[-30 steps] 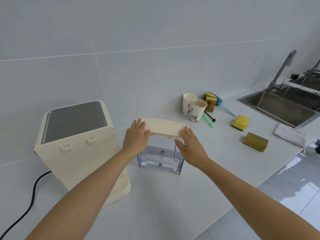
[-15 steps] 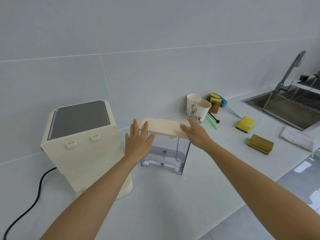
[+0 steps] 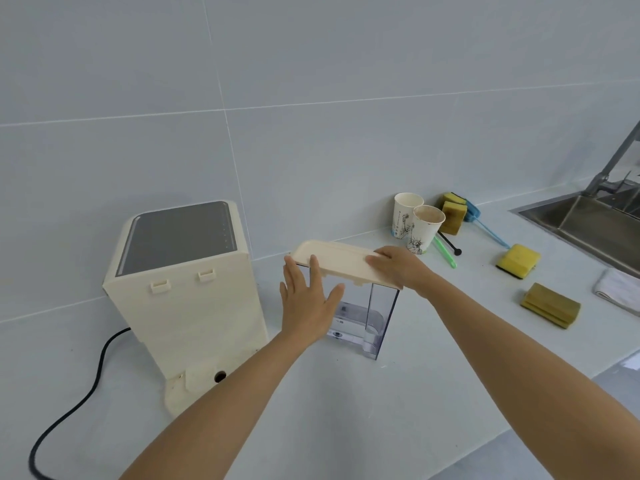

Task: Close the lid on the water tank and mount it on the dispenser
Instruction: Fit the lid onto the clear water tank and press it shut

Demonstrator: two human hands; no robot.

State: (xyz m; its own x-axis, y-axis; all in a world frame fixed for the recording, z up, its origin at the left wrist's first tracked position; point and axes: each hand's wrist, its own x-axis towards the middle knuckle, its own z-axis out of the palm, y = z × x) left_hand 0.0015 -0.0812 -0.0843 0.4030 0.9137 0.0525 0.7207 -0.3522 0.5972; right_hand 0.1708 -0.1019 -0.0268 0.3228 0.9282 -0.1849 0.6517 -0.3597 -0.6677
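A clear plastic water tank (image 3: 375,317) stands on the white counter, right of the cream dispenser (image 3: 187,299). A cream lid (image 3: 337,259) lies flat across the tank's top. My left hand (image 3: 306,303) is spread open with its palm against the tank's near left side, fingertips touching the lid's edge. My right hand (image 3: 398,266) rests palm down on the lid's right end, fingers flat. The dispenser's back faces me, with two small hooks near its top and a round port in its low base.
A black power cord (image 3: 79,400) runs from the dispenser to the lower left. Two paper cups (image 3: 417,225), sponges (image 3: 517,261), a blue brush (image 3: 485,225) and a folded cloth (image 3: 620,292) lie to the right, before a steel sink (image 3: 588,226). The counter edge runs along the lower right.
Both hands held the lid by its ends above the tank. My left hand has since let go and flattened against the tank's side, and my right hand has slid on top of the lid.
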